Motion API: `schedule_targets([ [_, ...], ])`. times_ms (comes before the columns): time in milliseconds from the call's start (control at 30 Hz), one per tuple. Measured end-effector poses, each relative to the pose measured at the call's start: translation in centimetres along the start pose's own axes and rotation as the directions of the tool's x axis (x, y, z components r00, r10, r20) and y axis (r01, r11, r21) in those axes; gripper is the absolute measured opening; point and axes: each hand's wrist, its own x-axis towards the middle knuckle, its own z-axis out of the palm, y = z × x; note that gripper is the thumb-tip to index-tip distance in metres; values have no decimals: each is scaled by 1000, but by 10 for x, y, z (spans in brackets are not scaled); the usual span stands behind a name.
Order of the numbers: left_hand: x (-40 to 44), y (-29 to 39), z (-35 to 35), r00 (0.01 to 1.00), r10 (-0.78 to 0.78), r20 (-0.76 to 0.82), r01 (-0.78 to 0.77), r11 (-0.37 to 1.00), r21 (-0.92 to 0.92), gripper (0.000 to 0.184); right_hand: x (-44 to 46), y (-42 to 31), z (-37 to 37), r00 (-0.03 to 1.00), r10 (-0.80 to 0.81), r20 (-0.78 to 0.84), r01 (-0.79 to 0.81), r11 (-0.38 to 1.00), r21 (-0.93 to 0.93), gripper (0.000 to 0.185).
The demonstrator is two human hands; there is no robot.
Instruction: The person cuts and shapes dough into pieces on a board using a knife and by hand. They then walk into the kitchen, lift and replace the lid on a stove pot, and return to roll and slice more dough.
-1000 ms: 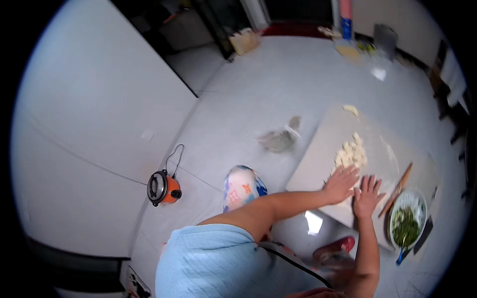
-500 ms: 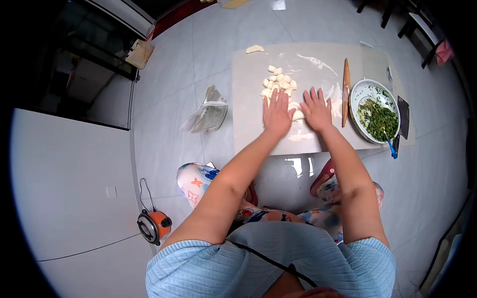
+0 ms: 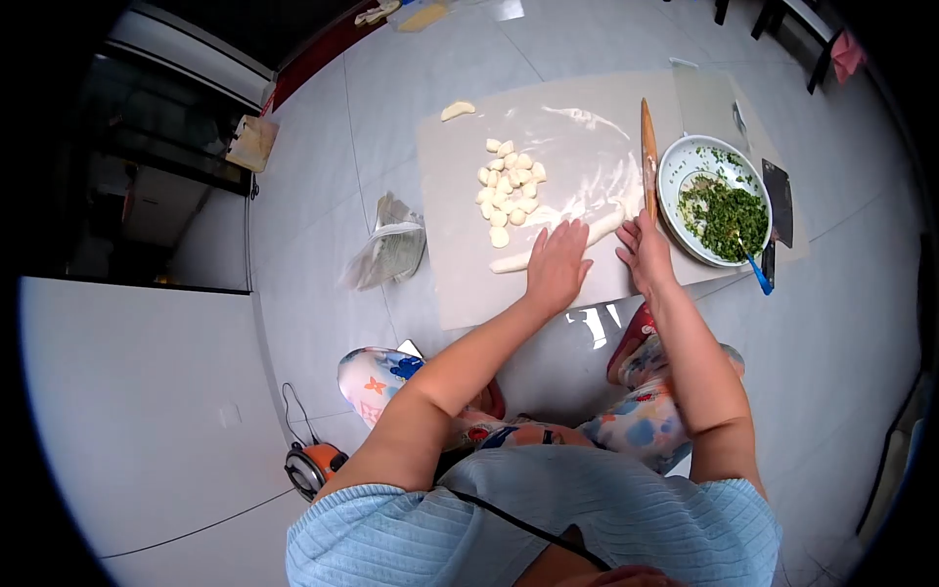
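Observation:
A long roll of white dough (image 3: 511,263) lies across the floured board (image 3: 460,303). My left hand (image 3: 558,264) rests flat on its middle, fingers stretched out. At the roll's right end is my right hand (image 3: 646,256), its fingers apart and turned partly sideways, touching or just beside the dough. Several small dough pieces (image 3: 498,216) sit in a cluster behind my left hand. One longer dough piece (image 3: 458,111) is at the board's far left corner. A wooden rolling pin (image 3: 648,157) lies beyond my right hand, beside a white bowl (image 3: 677,227) of chopped greens.
A dark flat blade (image 3: 778,201) lies right of the bowl, and a blue-handled utensil (image 3: 760,275) leans out of it. A plastic bag (image 3: 394,249) stands on the floor left of the board. An orange and black pot (image 3: 311,468) is near the white wall.
The view has swung round and steadied over the board. My hands have moved nearer the board's front edge, and the dough under them now shows as a longer roll.

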Motion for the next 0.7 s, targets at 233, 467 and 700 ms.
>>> schedule_targets([
  [233,60,-35,15,940,-285,188,333,888,-318,48,21,1,37,994,99,56,-108,973,204,44],
  [467,64,-48,-5,950,-275,149,296,632,-716,26,43,9,74,971,-33,238,-84,881,466,33],
  [700,109,-40,9,867,-446,223,397,348,-849,51,15,-19,97,941,-22,338,-153,862,482,57],
])
